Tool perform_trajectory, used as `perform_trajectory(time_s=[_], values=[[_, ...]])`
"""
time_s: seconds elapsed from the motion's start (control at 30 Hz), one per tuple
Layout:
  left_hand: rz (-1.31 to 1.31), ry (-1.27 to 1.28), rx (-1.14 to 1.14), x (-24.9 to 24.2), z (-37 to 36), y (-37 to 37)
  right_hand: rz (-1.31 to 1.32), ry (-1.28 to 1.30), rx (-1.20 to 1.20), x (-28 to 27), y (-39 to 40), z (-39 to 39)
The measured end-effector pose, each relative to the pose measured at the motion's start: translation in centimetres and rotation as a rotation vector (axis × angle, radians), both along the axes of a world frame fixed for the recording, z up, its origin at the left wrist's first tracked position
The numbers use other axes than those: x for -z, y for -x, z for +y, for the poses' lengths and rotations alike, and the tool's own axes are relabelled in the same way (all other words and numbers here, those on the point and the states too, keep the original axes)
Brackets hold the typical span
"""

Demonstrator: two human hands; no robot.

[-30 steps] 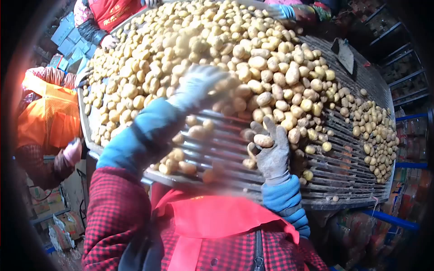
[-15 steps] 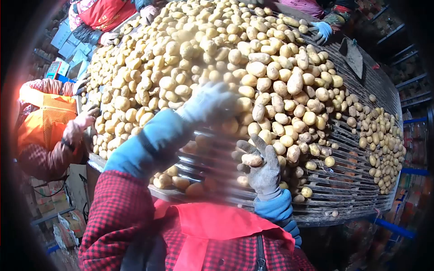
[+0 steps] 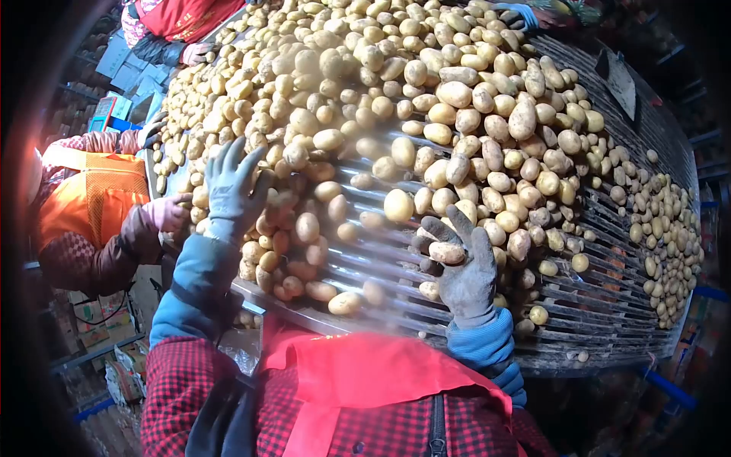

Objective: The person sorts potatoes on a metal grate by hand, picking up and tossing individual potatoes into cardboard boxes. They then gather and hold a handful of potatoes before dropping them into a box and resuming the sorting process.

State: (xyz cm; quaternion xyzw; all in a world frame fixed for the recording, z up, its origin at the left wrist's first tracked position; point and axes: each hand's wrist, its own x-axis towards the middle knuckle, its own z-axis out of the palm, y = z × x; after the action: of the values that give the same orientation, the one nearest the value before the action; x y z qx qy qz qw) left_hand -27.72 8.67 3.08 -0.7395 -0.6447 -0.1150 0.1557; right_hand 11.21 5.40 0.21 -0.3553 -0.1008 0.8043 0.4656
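"Long bars make up the top of this big table (image 3: 609, 335), and heaps of potatoes (image 3: 327, 141) lie on it. Where are the hands?"

"The left hand (image 3: 232, 186) is at the left side of the heap. Its fingers are spread wide, and I can't tell if they touch anything. The right hand (image 3: 455, 259) holds one potato (image 3: 447, 253) in its bent fingers, above the bars near the front."

"What could go wrong?"

"That one could slip, I think, if the dusty glove (image 3: 474, 301) doesn't grip well. Then it would bump on the bars and maybe bruise."

"And on the left?"

"A yellow potato (image 3: 345, 303) lies close to the front edge. A hard push could roll it off. A person in an orange vest (image 3: 95, 198) is near, too. If both people reach for one spot, they might bump."
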Motion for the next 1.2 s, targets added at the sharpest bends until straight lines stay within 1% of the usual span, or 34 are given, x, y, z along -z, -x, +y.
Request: perform_trajectory(time_s=[0.03,0.07,0.13,0.2,0.23,0.3,0.37,0.43,0.5,0.57,0.6,0.63,0.67,0.73,0.77,0.8,0.83,0.87,0.9,0.93,0.97,1.03,1.1,1.17,1.2], values=[[-0.012,-0.007,0.037,-0.6,1.3,-1.4,0.003,0.001,0.001,0.0,0.0,0.1],[-0.002,-0.044,0.077,-0.1,3.0,-2.7,0.011,-0.009,-0.011,0.1,0.0,0.2],[-0.07,0.003,0.203,-1.3,6.4,-7.2,0.021,0.0,-0.009,0.1,0.0,0.1],[-0.037,-0.031,0.335,0.3,11.1,-10.3,0.011,-0.055,-0.033,0.4,-0.2,0.0],[-0.049,0.004,0.374,-0.1,13.0,-12.3,0.003,-0.05,-0.052,0.4,-0.2,0.1],[0.018,-0.034,0.441,2.4,17.7,-14.1,0.11,-0.055,-0.067,0.5,-0.7,0.0],[0.086,0.06,0.454,3.6,21.3,-15.5,0.132,-0.005,-0.093,-0.1,-0.9,0.1],[0.05,-0.071,0.485,4.0,23.0,-15.7,0.178,-0.067,-0.085,0.7,-0.9,0.0],[0.178,0.039,0.394,3.1,25.3,-13.5,0.006,-0.12,-0.039,0.5,-0.3,-0.3],[0.197,0.007,0.259,2.0,25.6,-10.5,-0.041,-0.078,-0.008,0.3,0.0,-0.1],[0.223,-0.025,0.263,1.3,25.6,-9.3,0.0,-0.009,0.011,0.2,-0.1,0.1],[0.205,-0.111,0.272,1.5,25.9,-7.1,0.042,0.059,0.027,0.2,-0.1,0.2],[0.193,-0.118,0.251,1.4,25.7,-4.9,0.019,0.084,0.025,0.2,0.0,0.3],[0.208,-0.081,0.13,1.6,25.3,0.3,-0.017,-0.002,0.014,0.5,0.0,0.3],[0.235,-0.023,0.028,2.2,24.8,2.2,-0.034,-0.042,0.008,0.7,0.0,0.0],[0.268,0.088,-0.007,0.1,23.4,2.2,-0.009,-0.04,0.01,0.8,0.0,-0.1],[0.248,0.084,-0.038,0.7,23.3,4.1,0.018,-0.043,0.01,0.9,-0.1,0.1],[0.264,0.078,-0.087,0.4,22.0,4.5,0.045,-0.05,0.012,0.9,0.0,0.2],[0.277,0.067,-0.129,-0.2,20.6,3.9,0.05,-0.019,0.024,0.7,0.1,0.2],[0.308,0.028,-0.113,-0.1,19.8,4.0,0.053,0.013,0.041,0.5,0.3,0.2],[0.3,-0.107,-0.04,0.9,19.4,3.4,0.054,0.049,0.056,0.4,0.3,0.1],[0.048,-0.061,0.292,0.4,18.6,-0.3,0.047,-0.008,0.022,0.7,0.2,0.1],[-0.045,0.156,0.443,0.8,18.3,-5.6,0.046,-0.041,-0.001,0.8,0.2,0.2],[0.009,0.311,0.336,1.0,18.4,-10.0,0.054,-0.04,-0.002,0.8,0.0,0.1],[0.054,0.314,0.212,1.4,17.7,-12.5,0.178,-0.035,-0.02,0.9,-0.5,0.2]])
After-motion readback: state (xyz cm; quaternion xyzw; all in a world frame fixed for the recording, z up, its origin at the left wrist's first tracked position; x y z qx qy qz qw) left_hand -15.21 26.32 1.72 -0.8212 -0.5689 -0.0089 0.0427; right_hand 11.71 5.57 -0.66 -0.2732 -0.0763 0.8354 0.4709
